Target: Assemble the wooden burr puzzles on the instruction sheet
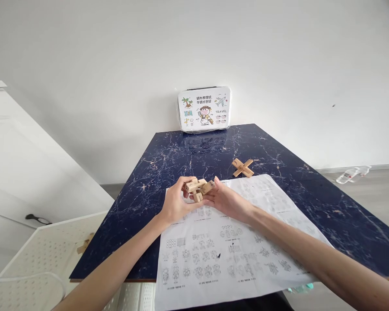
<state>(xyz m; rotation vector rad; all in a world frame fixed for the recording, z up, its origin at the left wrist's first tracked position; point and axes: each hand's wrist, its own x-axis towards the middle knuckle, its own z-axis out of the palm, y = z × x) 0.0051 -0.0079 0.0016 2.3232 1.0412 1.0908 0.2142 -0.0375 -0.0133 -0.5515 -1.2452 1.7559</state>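
Observation:
Between my two hands, above the far part of a printed paper sheet, is a wooden interlocking puzzle (197, 186) made of several notched sticks. My left hand (176, 201) is closed around its left side, the fingers curling behind it. At the right, my right hand (228, 201) grips a stick that sits tilted against the others, with the thumb up along its end. Some of the fingers are hidden behind the wood. Past the sheet's far edge, two crossed wooden sticks (243, 167) lie on the table, with dark marks on them.
The instruction sheet (214, 263) with puzzle diagrams hangs over the near edge of the dark blue marbled table (142, 172). A white cartoon case (205, 109) leans against the wall. More wooden pieces (84, 244) lie on a white perforated surface at left. Plastic bottles (352, 174) lie on the floor.

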